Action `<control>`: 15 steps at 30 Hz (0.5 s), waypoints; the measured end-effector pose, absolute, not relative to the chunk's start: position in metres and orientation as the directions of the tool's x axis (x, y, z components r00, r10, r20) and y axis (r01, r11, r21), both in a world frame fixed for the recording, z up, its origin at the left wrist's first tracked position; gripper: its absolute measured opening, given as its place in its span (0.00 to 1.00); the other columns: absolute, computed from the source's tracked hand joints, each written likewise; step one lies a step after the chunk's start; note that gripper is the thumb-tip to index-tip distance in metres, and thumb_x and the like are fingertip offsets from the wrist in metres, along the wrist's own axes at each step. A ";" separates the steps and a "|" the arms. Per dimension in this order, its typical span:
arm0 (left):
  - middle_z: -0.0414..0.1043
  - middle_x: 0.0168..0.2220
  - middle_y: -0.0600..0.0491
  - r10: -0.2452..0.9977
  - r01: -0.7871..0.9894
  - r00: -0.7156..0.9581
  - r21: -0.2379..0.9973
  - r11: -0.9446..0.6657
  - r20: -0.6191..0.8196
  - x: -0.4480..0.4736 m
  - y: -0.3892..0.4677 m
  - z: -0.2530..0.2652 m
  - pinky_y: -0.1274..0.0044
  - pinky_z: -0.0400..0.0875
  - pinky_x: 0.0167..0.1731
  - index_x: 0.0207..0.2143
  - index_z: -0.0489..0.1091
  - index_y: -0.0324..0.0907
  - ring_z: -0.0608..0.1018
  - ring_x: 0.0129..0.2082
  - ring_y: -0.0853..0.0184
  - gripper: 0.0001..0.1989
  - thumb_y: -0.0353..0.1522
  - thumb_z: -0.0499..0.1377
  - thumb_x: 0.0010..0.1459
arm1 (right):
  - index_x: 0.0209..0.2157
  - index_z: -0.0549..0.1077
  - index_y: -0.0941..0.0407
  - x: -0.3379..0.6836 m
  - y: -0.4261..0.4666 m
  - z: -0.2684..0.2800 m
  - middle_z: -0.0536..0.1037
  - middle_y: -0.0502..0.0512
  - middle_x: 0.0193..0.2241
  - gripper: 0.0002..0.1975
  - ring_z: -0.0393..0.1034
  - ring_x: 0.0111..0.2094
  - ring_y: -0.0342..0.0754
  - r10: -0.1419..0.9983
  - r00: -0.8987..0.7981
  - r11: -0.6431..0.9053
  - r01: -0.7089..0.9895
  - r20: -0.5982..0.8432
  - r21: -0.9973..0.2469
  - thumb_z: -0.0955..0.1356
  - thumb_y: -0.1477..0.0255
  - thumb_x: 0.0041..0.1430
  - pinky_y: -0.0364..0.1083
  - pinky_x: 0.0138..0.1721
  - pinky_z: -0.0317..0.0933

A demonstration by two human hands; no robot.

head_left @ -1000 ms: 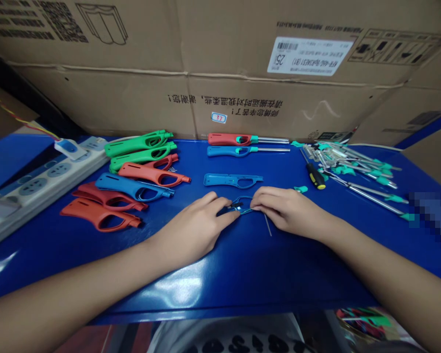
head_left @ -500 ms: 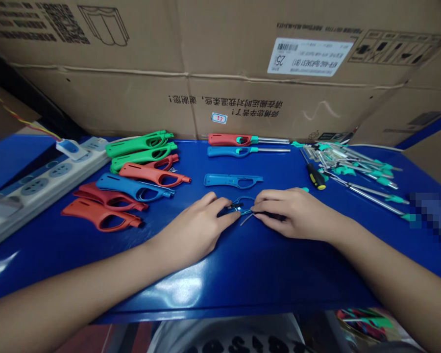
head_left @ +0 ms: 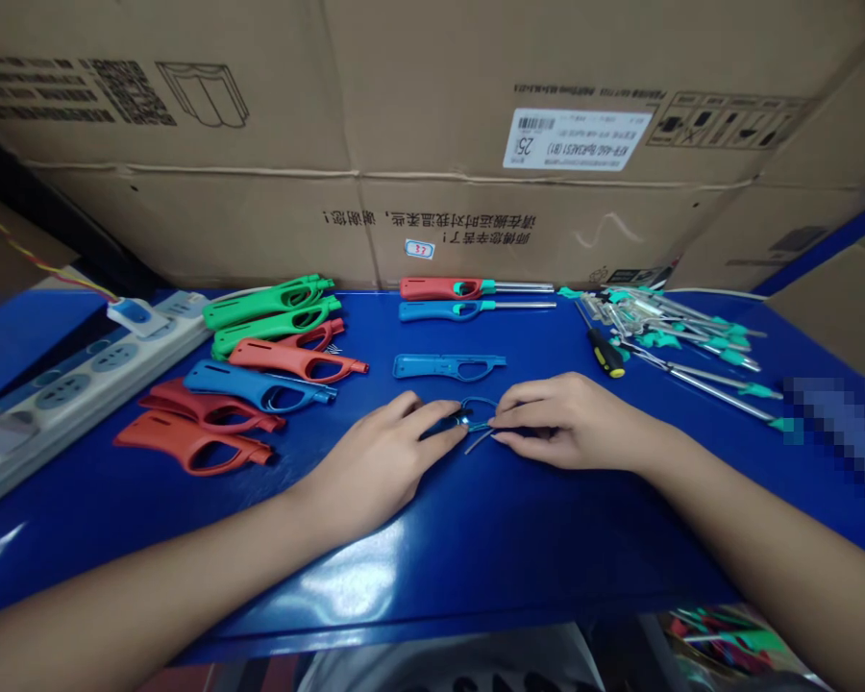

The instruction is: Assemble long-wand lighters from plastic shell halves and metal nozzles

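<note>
Cardboard (head_left: 259, 231) fills the far side of my view, standing like a wall beyond the fingers, its printing upside down to me. Below the fingers spreads a glossy blue table (head_left: 548, 548). Off to the left of the left-hand fingers runs a white power strip (head_left: 86, 375) with a plug in it. Nearer them, on the same side, I see a heap of casings (head_left: 295, 356) in green, orange, blue and red. Right of the right-hand fingers, and farther off, lies a tangle of metal rods with green tips (head_left: 681, 327).

On the table I have the left hand (head_left: 385, 452) and the right hand (head_left: 573, 423), fingertips near each other. Straight beyond them lie a red lighter (head_left: 432, 288) and a blue lighter (head_left: 432, 310), side by side. A blue half shell (head_left: 451, 366) sits closer, just past the left fingertips. Beyond the right knuckles rests a black-and-yellow screwdriver (head_left: 608, 356).

Between the hands is a blue casing (head_left: 479, 426); the left thumb and forefinger grip its body from either side. The right fingertips bunch together beside its loop, pinching a thin grey rod (head_left: 479, 442) that slants toward the left thumb.
</note>
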State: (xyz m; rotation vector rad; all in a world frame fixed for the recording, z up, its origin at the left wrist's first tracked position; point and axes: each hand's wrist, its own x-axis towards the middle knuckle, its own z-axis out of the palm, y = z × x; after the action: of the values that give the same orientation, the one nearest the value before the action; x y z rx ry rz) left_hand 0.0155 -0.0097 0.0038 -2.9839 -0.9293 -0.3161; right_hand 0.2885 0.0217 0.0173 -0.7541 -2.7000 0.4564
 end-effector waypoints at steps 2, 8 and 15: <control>0.68 0.61 0.45 0.567 0.564 0.802 0.073 -0.822 0.189 0.016 -0.009 0.004 0.65 0.74 0.49 0.59 0.70 0.41 0.71 0.46 0.57 0.24 0.20 0.53 0.62 | 0.41 0.81 0.55 0.287 0.021 0.018 0.81 0.55 0.39 0.11 0.76 0.33 0.43 0.539 -0.819 0.818 0.453 0.198 -0.355 0.66 0.69 0.67 0.41 0.34 0.64; 0.70 0.59 0.46 0.583 0.574 0.785 0.109 -0.811 0.210 0.018 -0.007 0.004 0.65 0.75 0.48 0.59 0.71 0.43 0.71 0.45 0.58 0.24 0.21 0.52 0.63 | 0.41 0.80 0.54 0.284 0.019 0.021 0.81 0.54 0.40 0.13 0.76 0.34 0.43 0.567 -0.800 0.810 0.497 0.199 -0.310 0.65 0.65 0.69 0.41 0.36 0.64; 0.70 0.62 0.47 0.563 0.559 0.795 0.087 -0.824 0.226 0.015 -0.006 -0.001 0.65 0.77 0.46 0.59 0.71 0.42 0.73 0.43 0.59 0.23 0.21 0.53 0.64 | 0.44 0.79 0.55 0.315 0.045 0.026 0.81 0.56 0.42 0.12 0.75 0.34 0.48 0.837 -0.392 0.500 0.831 0.381 -0.243 0.65 0.67 0.66 0.47 0.37 0.66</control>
State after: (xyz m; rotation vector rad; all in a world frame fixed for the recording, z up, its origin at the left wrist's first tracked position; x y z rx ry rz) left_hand 0.0149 -0.0065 -0.0005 -2.9910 -0.9352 -0.3842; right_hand 0.3147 0.0452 0.0264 -1.3734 -2.2928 0.0174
